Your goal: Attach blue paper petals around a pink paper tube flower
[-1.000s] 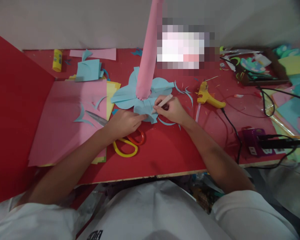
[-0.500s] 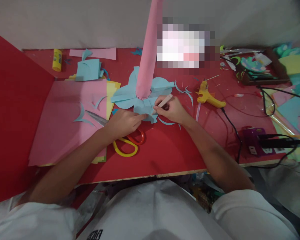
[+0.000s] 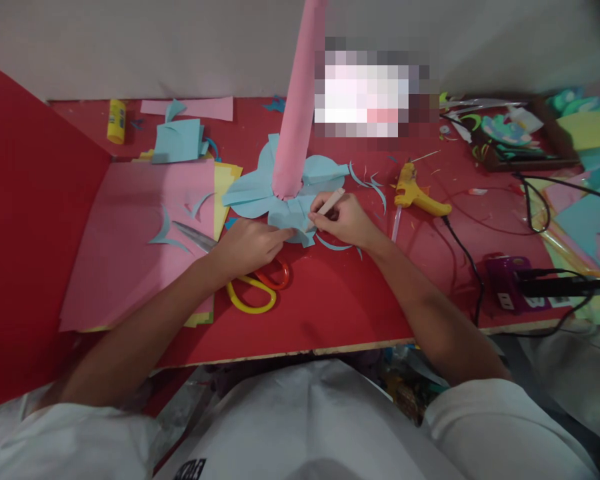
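A tall pink paper cone [image 3: 295, 113] stands on blue paper petals [image 3: 250, 193] that spread out around its base. My right hand [image 3: 344, 219] is closed on a pale pen-like stick [image 3: 333, 200], its lower end over the front petal. My left hand [image 3: 250, 247] lies beside that petal, its index finger stretched onto the paper and the other fingers curled. Under the left hand are scissors [image 3: 251, 295] with one yellow and one red handle loop; their blades point left over pink sheets [image 3: 135, 213].
Behind the sheets are a yellow glue stick [image 3: 116, 122] and folded blue paper [image 3: 177, 141]. To the right lie blue offcuts [image 3: 375, 190], a yellow glue gun [image 3: 415, 191] with a cord, a brown tray [image 3: 535, 160] and a purple box [image 3: 507, 283]. A red board [image 3: 35, 240] rises at left.
The view has shifted very slightly. Both hands keep nearly the same places, and the right hand still holds the pale stick over the front petal.
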Available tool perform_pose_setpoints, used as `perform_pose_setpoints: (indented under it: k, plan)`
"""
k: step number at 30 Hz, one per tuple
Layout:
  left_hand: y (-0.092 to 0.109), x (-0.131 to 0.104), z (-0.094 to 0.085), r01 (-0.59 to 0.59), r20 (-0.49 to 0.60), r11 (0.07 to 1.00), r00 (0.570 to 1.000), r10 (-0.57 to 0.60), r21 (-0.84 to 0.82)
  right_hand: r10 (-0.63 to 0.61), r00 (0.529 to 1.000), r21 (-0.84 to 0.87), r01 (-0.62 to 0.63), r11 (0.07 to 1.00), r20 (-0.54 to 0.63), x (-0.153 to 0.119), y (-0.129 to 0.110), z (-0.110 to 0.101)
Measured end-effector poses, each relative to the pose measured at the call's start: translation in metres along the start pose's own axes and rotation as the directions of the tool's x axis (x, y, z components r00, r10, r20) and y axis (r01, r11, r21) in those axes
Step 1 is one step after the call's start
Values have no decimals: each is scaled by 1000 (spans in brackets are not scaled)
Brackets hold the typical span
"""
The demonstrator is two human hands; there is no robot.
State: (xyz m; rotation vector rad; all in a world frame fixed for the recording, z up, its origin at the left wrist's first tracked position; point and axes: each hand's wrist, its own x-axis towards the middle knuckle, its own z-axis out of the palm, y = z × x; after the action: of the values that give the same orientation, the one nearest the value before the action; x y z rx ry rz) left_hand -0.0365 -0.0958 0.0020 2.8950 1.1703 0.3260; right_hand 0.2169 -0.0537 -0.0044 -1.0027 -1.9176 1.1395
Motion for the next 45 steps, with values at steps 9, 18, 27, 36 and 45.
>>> perform_pose_setpoints:
  k: [9, 18, 27, 36, 45]
  plan:
    - [1, 1, -1, 16, 29, 1000, 999, -16, -6, -5, 1000, 39, 4, 999, 16, 0, 3, 2]
    - [1, 1, -2, 18, 38, 1000, 999, -18, 4, -9, 1000, 39, 9, 999, 14, 0, 1, 1]
    - [0, 1, -1, 19, 31, 999, 999, -20, 30, 11, 1000, 23, -11, 1000, 7, -1, 1, 1]
    - [-1, 8, -15, 185, -240, 974, 948, -211, -129, -81, 932, -87, 54, 995, -354, -5, 2, -1]
    - [-26, 76, -56, 278, -332, 901, 860, -388, -333, -81, 858, -125, 20, 992, -507, 0, 6, -4]
